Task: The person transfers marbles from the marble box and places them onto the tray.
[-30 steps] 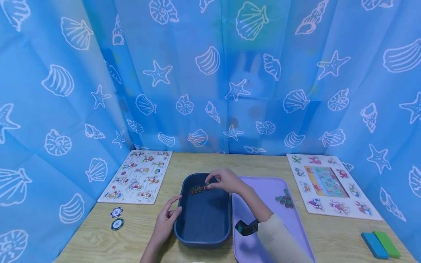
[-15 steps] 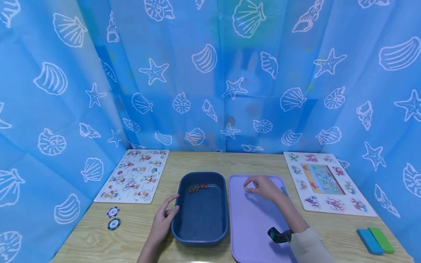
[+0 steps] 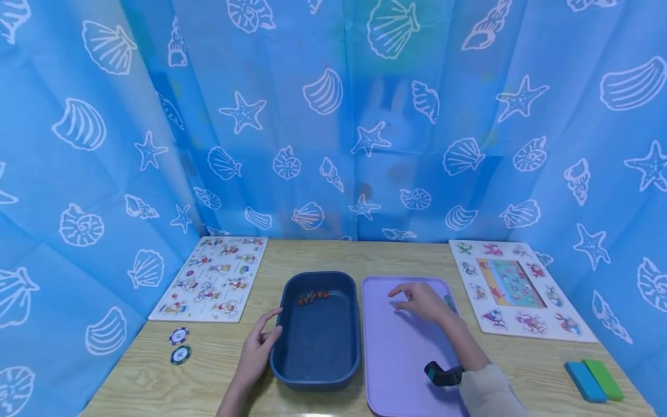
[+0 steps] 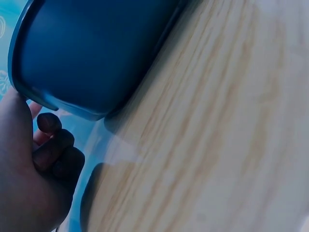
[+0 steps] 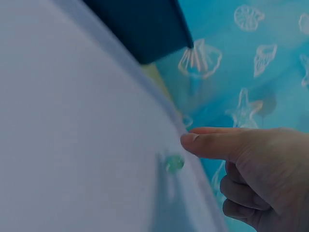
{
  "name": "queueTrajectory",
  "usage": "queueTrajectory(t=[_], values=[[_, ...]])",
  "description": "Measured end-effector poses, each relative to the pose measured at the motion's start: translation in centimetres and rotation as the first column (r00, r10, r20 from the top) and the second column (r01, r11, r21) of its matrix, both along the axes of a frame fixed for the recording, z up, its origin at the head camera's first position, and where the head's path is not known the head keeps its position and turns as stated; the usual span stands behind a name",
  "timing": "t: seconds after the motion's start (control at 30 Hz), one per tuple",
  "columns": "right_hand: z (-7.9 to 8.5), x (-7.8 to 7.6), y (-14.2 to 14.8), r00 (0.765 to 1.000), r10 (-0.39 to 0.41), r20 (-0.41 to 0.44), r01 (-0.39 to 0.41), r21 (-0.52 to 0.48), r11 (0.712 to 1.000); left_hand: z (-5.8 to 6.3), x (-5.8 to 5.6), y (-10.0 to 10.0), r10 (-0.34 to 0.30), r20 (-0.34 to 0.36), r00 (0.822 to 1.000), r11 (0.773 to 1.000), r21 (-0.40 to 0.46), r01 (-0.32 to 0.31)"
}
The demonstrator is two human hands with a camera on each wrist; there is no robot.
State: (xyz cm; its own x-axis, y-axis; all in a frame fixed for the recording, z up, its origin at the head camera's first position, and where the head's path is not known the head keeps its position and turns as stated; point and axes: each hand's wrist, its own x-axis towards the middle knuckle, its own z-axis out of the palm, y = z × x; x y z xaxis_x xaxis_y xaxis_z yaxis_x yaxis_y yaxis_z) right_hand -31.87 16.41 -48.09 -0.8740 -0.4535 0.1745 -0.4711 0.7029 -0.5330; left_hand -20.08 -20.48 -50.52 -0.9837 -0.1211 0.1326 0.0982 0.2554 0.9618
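In the head view my left hand (image 3: 257, 346) rests against the left rim of a dark blue bin (image 3: 318, 379), index finger and thumb at the edge. The left wrist view shows its other fingers loosely bent outside the wall. Several reddish and greenish marbles (image 3: 312, 297) sit in a cluster at the bin's far end. My right hand (image 3: 423, 301) is over the far part of a lilac tray (image 3: 396, 370), thumb and index apart. In the right wrist view a green marble (image 5: 175, 163) is on the tray just beyond the fingertips. More green marbles (image 3: 450, 302) are partly hidden behind the right hand.
Picture puzzle boards lie at the back left (image 3: 213, 278) and back right (image 3: 521, 289). Two chips, one purple (image 3: 179, 335) and one green (image 3: 180, 355), lie left of the bin. A blue block (image 3: 585, 381) and green block (image 3: 603, 379) lie at the right. A shell-print curtain (image 3: 333, 116) surrounds the table.
My right hand has moved from the bin's far end rightward to the tray; its thumb and index finger have spread off a green marble. The left hand stays at the bin's rim.
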Motion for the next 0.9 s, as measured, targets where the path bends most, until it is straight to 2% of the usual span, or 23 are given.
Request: queueTrajectory(t=[0.27, 0.4, 0.53, 0.7, 0.9], values=[[4.4, 0.8, -5.0, 0.996, 0.088, -0.035, -0.09, -0.05, 0.995, -0.2, 0.0, -0.2, 0.01, 0.028, 1.0, 1.0, 0.005, -0.01], [6.5, 0.9, -8.0, 0.989, 0.135, -0.054, -0.136, -0.014, 0.991, 0.2, 0.0, 0.0, -0.009, 0.047, 0.999, 1.0, 0.012, 0.008], [8.0, 0.6, -11.0, 0.98, 0.191, -0.059, -0.188, 0.047, 0.981, 1.2, 0.3, 0.1, -0.04, 0.041, 0.998, 0.998, 0.039, 0.039], [8.3, -0.1, -14.5, 0.968, 0.249, -0.021, -0.246, 0.092, 0.965, 2.2, 0.9, 0.3, -0.054, 0.026, 0.998, 0.998, 0.026, 0.053], [6.8, -1.3, -17.6, 0.946, 0.322, 0.019, -0.322, 0.116, 0.94, 2.2, 0.9, 0.4, -0.065, 0.005, 0.998, 0.998, 0.023, 0.065]])
